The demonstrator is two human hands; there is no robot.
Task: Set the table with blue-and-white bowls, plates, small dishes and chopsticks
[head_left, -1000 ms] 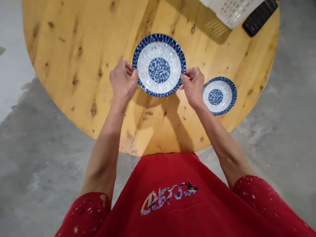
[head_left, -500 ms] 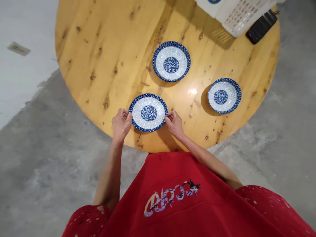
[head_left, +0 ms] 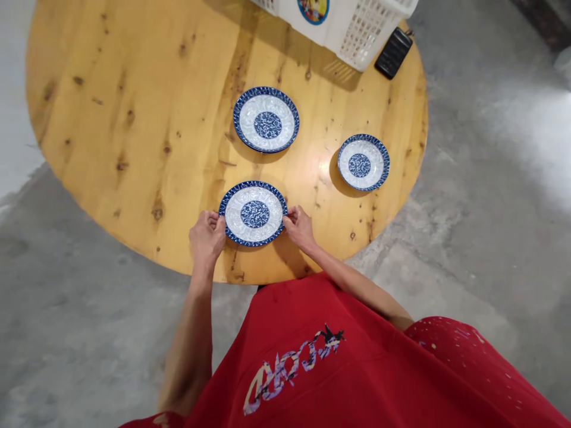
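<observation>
Both hands, left hand [head_left: 206, 236] and right hand [head_left: 300, 227], pinch the near plate [head_left: 254, 213] by opposite rims, seemingly to hold it level on the table [head_left: 111, 119], another plate [head_left: 266, 119] lying beyond them.

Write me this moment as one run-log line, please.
left hand: grips near plate, left rim | right hand: grips right rim | near plate: by table front edge | beyond: far plate, small plate, white basket
</observation>
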